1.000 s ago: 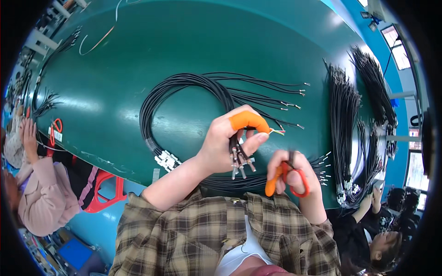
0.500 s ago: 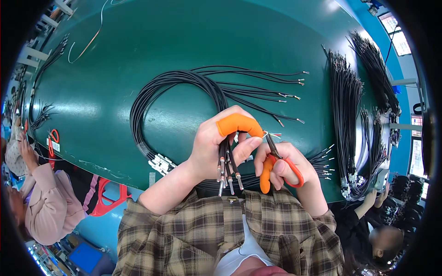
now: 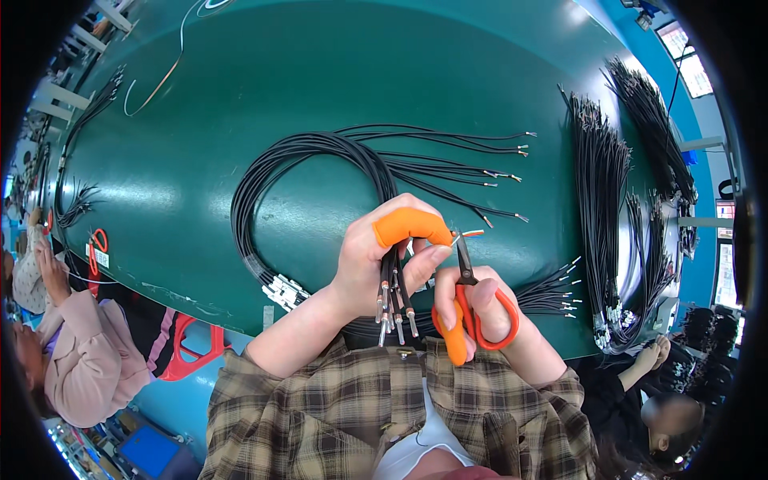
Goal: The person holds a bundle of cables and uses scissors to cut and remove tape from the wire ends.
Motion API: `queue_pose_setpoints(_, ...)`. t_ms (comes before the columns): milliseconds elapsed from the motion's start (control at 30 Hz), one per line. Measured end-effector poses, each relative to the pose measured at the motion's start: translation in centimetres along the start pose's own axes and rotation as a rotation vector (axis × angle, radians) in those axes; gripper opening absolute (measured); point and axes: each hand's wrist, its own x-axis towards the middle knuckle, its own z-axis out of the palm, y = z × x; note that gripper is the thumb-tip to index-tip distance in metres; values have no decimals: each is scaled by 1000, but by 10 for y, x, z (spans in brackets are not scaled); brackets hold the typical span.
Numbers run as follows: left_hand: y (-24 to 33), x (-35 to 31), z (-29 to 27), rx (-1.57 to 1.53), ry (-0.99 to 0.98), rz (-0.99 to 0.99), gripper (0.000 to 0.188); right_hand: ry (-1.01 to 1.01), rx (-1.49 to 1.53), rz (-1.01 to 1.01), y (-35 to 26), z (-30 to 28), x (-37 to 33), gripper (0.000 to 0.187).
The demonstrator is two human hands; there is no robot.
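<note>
My left hand [image 3: 368, 254], with an orange cover on its index finger, is closed around several black cables [image 3: 292, 144] from a looped bundle. Between its thumb and index finger sticks out one cable end with thin coloured wires [image 3: 474, 234]. Other stripped cable ends [image 3: 394, 308] hang below the palm. My right hand [image 3: 484, 308], also with an orange-covered finger, has its fingers through the handles of orange-handled scissors [image 3: 466, 276]. The blades point up beside the coloured wires; whether they touch them I cannot tell. White connectors [image 3: 286, 293] finish the bundle at its lower left.
Large bundles of black cables [image 3: 596, 184] lie along the right of the green table [image 3: 320, 72]. More cable ends [image 3: 556, 292] lie right of my forearm. Another pair of scissors [image 3: 98, 252] rests at the left edge. Co-workers sit at both sides, near a red stool [image 3: 192, 348].
The scissors have turned more upright, and my right hand has dropped slightly lower and to the left. My left hand still grips the cables, almost in place.
</note>
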Motion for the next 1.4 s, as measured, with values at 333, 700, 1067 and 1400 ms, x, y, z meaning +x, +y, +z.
queue_pose_setpoints(333,2,3,1,-6,-17,17,10,350,-254,-409,-27,-20,-12,27)
queue_pose_setpoints(700,-1,6,5,130,-63,118,11,653,-562,-719,-17,-26,13,35)
queue_pose_setpoints(1067,0,2,2,-51,186,103,14,844,-969,-152,-12,-124,-6,22)
queue_pose_setpoints(1400,-1,1,4,79,77,83,6,708,-704,-212,-28,-72,-2,13)
